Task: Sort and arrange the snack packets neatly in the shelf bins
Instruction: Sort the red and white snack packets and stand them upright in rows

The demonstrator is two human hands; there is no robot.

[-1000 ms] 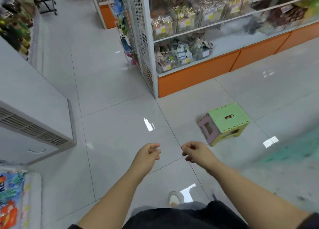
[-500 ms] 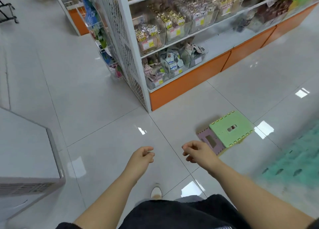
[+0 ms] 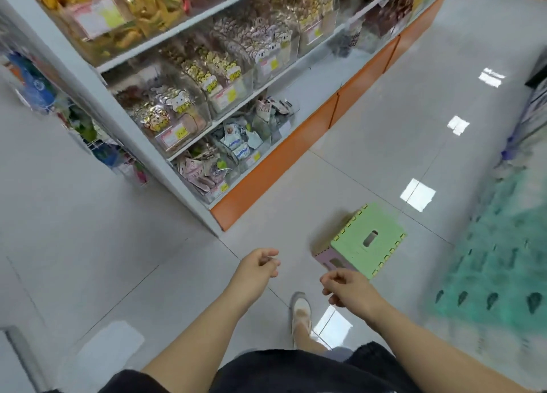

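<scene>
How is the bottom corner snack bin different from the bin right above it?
The bottom bin holds pale pinkish packets tipped every way; the bin above holds golden cartoon-face packets standing in rows. Both are clear with yellow-marked labels in front.

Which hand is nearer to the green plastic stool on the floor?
Right. The right hand hangs beside the near corner of the green plastic stool; the left hand is farther off, to its left.

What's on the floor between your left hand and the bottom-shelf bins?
Head view: only bare tile floor lies between the left hand and the bottom-shelf bins. The green stool stands off to the right.
</scene>
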